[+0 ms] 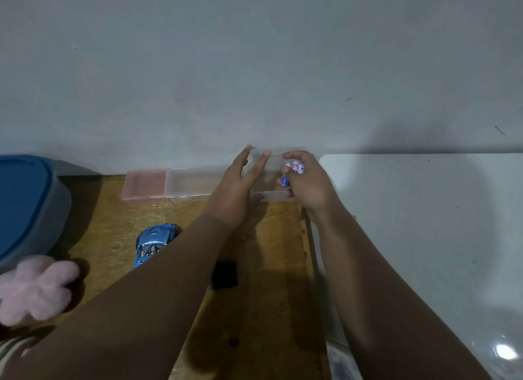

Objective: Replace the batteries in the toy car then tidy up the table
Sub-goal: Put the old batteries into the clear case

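Dim, flat indoor light with a grey-blue cast. Soft arm shadows fall on the wooden table (271, 266) and the wall (254, 68). Glare spot low right on the white surface (424, 210). Soft focus overall: batteries (295, 167) lettering smeared, pink plush (36, 289) blurred, edges stretched.

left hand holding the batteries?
No, the batteries are gripped in the right hand, while the left hand reaches straight-fingered over the clear case.

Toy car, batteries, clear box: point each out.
toy car (154, 242): head view, blue body.
batteries (296, 167): head view, white labelled ends.
clear box (195, 183): head view, bare left half.
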